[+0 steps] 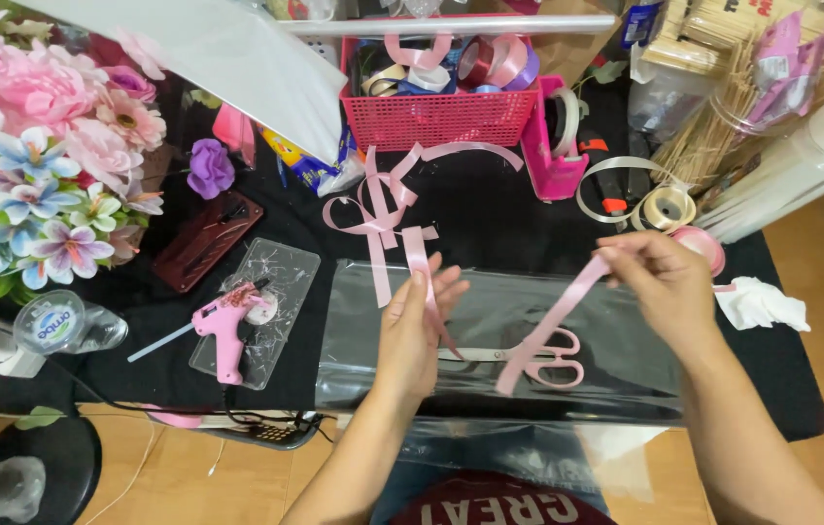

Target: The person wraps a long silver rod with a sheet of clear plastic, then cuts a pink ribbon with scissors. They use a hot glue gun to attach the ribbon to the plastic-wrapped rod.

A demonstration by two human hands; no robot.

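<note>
Pink glue gun (pixel 223 326) lying on a clear plastic sheet (pixel 281 267), left of centre. Red basket (pixel 436 117) stuffed with ribbon rolls up top. Fake flowers (pixel 38 146) piled far left, purple one (pixel 209 167) lying apart.

Even overhead light is filling the frame; glare is streaking the clear plastic sheet (pixel 490 321) at centre, and edges are bending slightly.

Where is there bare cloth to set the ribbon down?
Bare black cloth lies between the red basket and the clear sheet, right of the bow. A smaller patch sits between the glue gun and the dark red tray. The flowers, sticks and ribbon rolls crowd the corners.
</note>
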